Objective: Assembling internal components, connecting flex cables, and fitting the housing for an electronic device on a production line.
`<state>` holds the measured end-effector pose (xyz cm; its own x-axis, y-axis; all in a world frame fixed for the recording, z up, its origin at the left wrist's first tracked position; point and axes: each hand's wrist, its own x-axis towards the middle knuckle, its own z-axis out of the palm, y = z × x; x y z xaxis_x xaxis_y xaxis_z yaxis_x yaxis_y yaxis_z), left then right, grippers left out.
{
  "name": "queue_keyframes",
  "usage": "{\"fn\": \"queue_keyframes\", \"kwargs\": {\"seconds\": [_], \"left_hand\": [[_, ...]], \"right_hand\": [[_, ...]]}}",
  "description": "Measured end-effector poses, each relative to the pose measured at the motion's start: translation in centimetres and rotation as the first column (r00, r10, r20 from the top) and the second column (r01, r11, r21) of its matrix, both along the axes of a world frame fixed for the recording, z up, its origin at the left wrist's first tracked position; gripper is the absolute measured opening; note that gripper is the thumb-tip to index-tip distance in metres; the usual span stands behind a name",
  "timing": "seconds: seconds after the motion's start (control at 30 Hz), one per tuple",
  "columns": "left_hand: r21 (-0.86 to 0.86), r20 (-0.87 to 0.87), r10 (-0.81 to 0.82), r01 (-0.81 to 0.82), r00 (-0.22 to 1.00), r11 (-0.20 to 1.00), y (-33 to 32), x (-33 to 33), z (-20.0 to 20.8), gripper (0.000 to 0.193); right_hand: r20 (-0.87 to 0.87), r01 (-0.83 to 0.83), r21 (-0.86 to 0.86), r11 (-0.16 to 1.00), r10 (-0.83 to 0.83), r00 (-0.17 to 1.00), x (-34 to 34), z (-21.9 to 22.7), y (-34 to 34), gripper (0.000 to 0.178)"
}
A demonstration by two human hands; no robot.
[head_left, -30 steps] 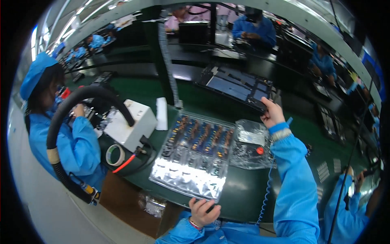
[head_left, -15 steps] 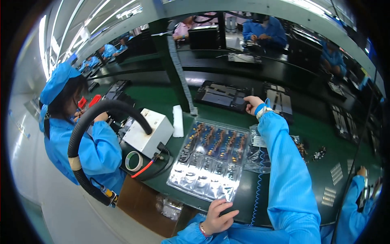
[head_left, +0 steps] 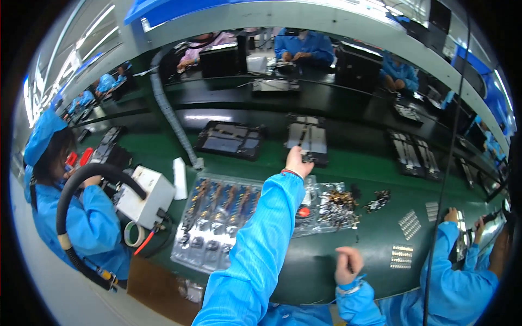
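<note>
My left hand reaches far across the bench, its fingers closed at the near edge of a flat black opened tablet-like device with grey panels inside. Exactly how the fingers grip that edge is partly hidden. Another such device lies to its left. My right hand is back near the front of the bench, slightly blurred, fingers loosely bent and apart, with nothing visible in it. Under my left forearm, a clear compartment tray holds rows of small blue and copper-coloured parts; my sleeve covers its right side.
Loose small parts lie on plastic bags right of my left forearm. Small strip sheets rest farther right. A white box with a black hose stands left. Co-workers in blue sit at the left and right.
My right hand has drawn back from the devices to the bench front. My left hand has left the clear tray's near edge and reached out to the right-hand device. The view has swung right.
</note>
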<state>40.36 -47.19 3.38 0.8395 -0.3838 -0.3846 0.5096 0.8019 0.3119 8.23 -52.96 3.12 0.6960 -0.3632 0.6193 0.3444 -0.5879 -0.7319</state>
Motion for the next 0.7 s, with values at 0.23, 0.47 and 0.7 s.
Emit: {"fn": "queue_keyframes", "kwargs": {"seconds": [0.23,0.47,0.7], "left_hand": [[0.321,-0.073,0.141,-0.11,0.987,0.941,-3.3,3.8,-1.9,0.048],[0.507,0.106,0.54,-0.513,0.835,0.693,-5.6,6.7,-1.2,0.039],[0.411,0.354,-0.185,0.025,0.917,0.911,6.6,-7.6,7.8,0.022]], "right_hand": [[-0.014,-0.529,-0.147,0.836,0.533,0.846,0.3,-0.6,-0.6,0.03],[-0.138,-0.508,-0.301,0.807,0.49,0.861,0.3,-0.1,-0.4,0.029],[0.013,-0.084,0.809,0.582,0.124,0.992,-0.3,2.8,-4.9,0.038]]}}
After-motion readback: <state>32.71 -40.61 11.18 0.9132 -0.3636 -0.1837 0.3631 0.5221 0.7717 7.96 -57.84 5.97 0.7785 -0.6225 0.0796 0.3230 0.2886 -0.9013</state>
